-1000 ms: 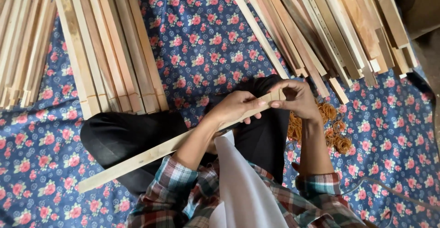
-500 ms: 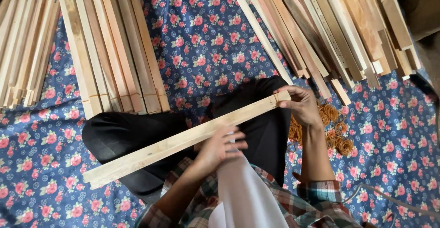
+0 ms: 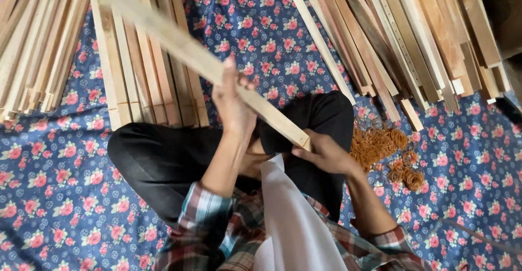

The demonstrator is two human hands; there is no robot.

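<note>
A long pale wooden slat (image 3: 179,45) slants from the upper left down to my lap. My left hand (image 3: 232,105) grips it near its middle, fingers wrapped round it. My right hand (image 3: 322,154) holds its lower end just above my crossed legs in black trousers (image 3: 163,156). The slat's far end is blurred and runs out of the top left of the view. My sleeves are plaid, and a white cloth hangs down in front of my chest.
Stacks of similar wooden slats lie on the blue floral sheet (image 3: 54,195): one pile at the left (image 3: 32,48), one in the middle (image 3: 147,80), a larger one at the upper right (image 3: 413,31). A heap of orange rubber bands (image 3: 389,151) lies right of my knee.
The slat has swung from lying nearly level across my lap to pointing steeply up and left. My left hand moved up along it; my right hand dropped to its lower end.
</note>
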